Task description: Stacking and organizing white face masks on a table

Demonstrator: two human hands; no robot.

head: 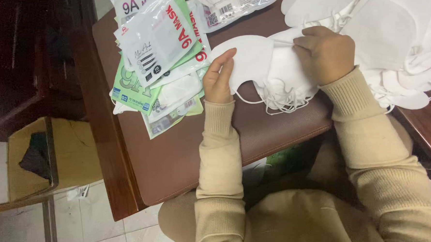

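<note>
A view from above of a person in beige ribbed sleeves seated at a brown table. The left hand holds the left end of a white folded face mask, thumb on top and fingers curled around its edge. The right hand is closed in a loose fist over the mask's right end, pinching something thin and white there; whether it is an ear loop cannot be told. The mask lies flat between the two hands, just above the table.

Under and just below the right hand sits a small stack of white masks, with thin ear loops trailing out toward the person. Beyond and to the right of the right hand spreads a much larger heap of loose white masks, reaching the picture's top right corner.

To the left of the left hand, touching distance away, lies a fanned pile of flat plastic packets, white and green with red lettering. Another clear packet lies beyond the hands at the top edge.

Far left of the left hand, off the table, a cardboard box rests on a chair over pale floor tiles.
</note>
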